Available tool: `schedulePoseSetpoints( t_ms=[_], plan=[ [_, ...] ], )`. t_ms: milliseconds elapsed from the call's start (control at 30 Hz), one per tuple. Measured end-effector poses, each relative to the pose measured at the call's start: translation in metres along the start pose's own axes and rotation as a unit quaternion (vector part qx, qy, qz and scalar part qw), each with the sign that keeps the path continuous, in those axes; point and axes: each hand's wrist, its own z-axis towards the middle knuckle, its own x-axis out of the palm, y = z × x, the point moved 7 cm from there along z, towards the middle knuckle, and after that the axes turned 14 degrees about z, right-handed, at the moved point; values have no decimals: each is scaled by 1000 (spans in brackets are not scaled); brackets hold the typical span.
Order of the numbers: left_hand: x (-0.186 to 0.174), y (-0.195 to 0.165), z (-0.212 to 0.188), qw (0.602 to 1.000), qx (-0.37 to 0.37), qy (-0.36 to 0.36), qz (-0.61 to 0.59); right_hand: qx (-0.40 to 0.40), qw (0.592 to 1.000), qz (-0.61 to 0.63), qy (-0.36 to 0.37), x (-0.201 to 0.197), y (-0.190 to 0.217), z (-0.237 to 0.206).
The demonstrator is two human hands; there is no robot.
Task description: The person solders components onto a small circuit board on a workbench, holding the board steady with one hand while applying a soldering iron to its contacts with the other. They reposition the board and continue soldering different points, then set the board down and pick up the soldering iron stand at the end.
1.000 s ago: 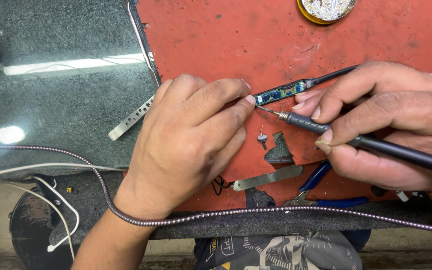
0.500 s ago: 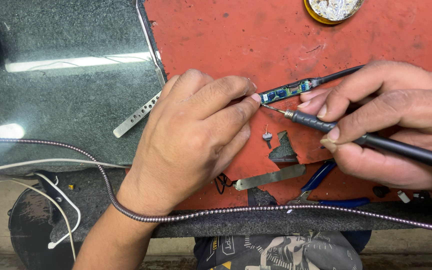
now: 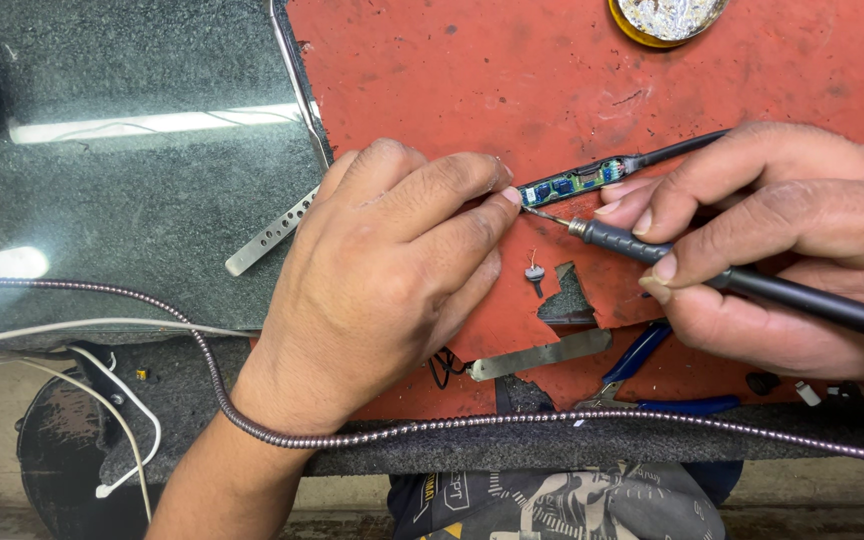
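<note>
My left hand [image 3: 382, 270] lies palm down on a worn red mat [image 3: 512, 90], its fingertips pressing the left end of a narrow circuit strip [image 3: 572, 183] with blue parts. My right hand [image 3: 782, 235] holds a dark soldering iron [image 3: 752, 285] like a pen. Its fine tip [image 3: 542, 214] touches the strip just below my left fingertips. A black cable [image 3: 677, 150] runs from the strip's right end under my right hand. A tiny grey component [image 3: 534, 273] lies on the mat below the tip.
A tin of solder wool [image 3: 667, 18] sits at the mat's top edge. Two flat metal strips [image 3: 267, 235] [image 3: 542, 356] and blue-handled pliers [image 3: 652, 385] lie near the front. A braided metal hose [image 3: 452, 425] crosses the table's front edge; white wires [image 3: 102, 400] hang at the left.
The view has shifted slightly. The iron's tip has stayed at the strip, and both hands have kept their hold.
</note>
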Motion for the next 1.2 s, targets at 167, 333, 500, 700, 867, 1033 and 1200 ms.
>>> schedulePoseSetpoints(
  t_ms=[167, 333, 500, 700, 867, 1033, 1200],
  plan=[
    [0, -1, 0, 1000, 4, -3, 22, -7, 1000, -2, 17, 0, 0, 1],
    [1, 1, -1, 1000, 0, -3, 6, -11, 1000, 7, 10, -1, -1, 0],
    [3, 3, -2, 1000, -9, 2, -16, -10, 1000, 9, 15, -1, -2, -1],
    [9, 11, -9, 999, -29, 6, -43, -23, 1000, 13, 7, -4, -6, -7],
    [12, 12, -12, 997, -52, 9, -51, -51, 992, -87, -76, -9, -3, -8],
    [11, 12, -12, 996, -75, 11, -54, -60, 978, -195, -50, 6, 15, 11],
    [7, 8, -8, 995, -84, -12, -52, -47, 962, -267, -43, 19, 23, 33]
  ],
)
